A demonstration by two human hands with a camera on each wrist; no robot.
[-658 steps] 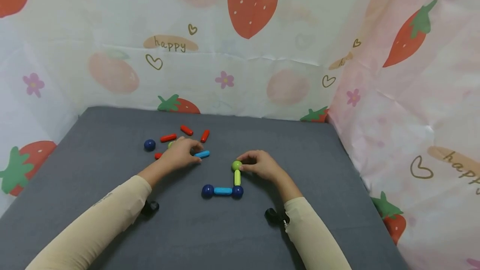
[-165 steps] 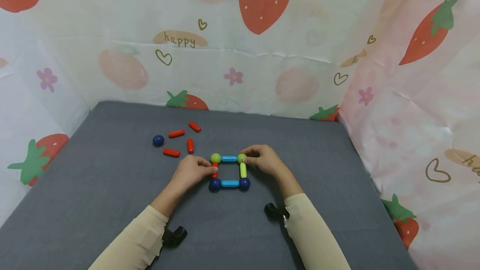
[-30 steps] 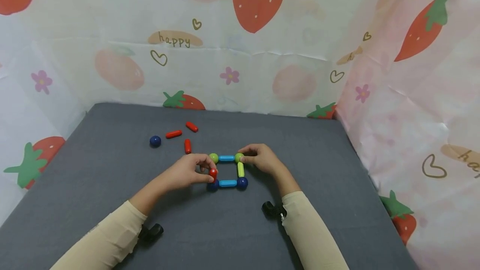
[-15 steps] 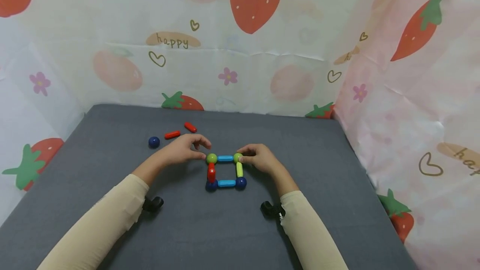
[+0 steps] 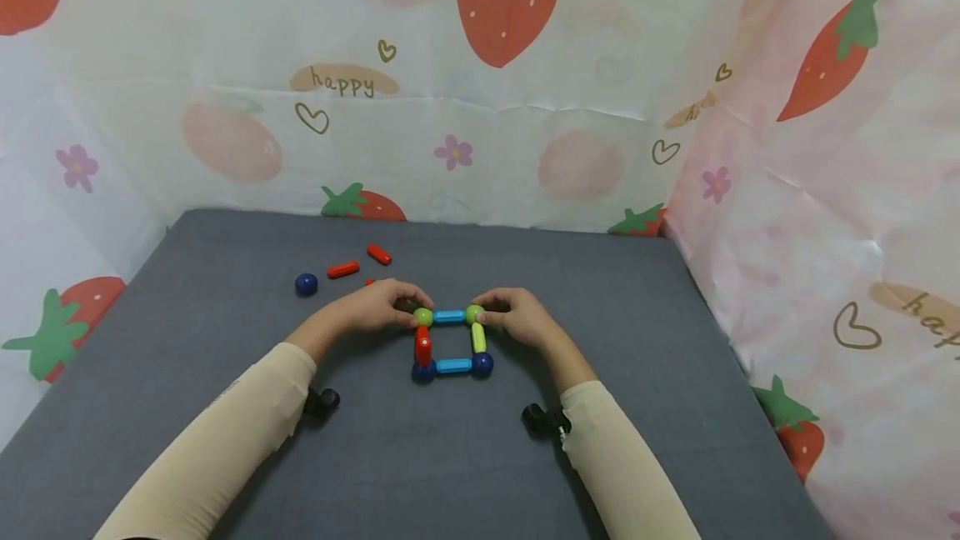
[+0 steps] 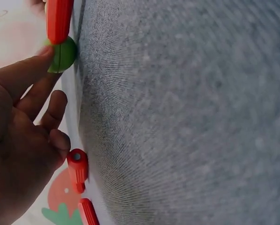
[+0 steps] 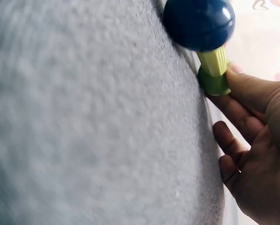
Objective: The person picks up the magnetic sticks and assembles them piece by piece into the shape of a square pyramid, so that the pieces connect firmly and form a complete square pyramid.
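Note:
Building balls and rods form a square on the cloth. My left hand [image 5: 375,307] pinches its back-left green ball [image 5: 424,318], also seen in the left wrist view. At the back-right corner, my right hand [image 5: 522,321] pinches the other green ball [image 5: 472,314]. Between these balls lies a blue rod [image 5: 450,317]; a second blue rod [image 5: 453,366] joins the two navy balls [image 5: 482,365] in front. The right side is a yellow-green rod [image 5: 478,338]. Another rod, red [image 5: 424,350], stands up from the front-left navy ball, partly covering the red rod of the left side.
Back left on the grey cloth [image 5: 600,457] lie a loose navy ball [image 5: 306,284] and red rods [image 5: 342,269], one mostly hidden behind my left hand. A strawberry-print curtain [image 5: 480,132] rises along the back and sides.
The open square has been closed on its left side since the oldest frame. Within the last second, my left hand let go of the upright red rod and moved back to the green ball.

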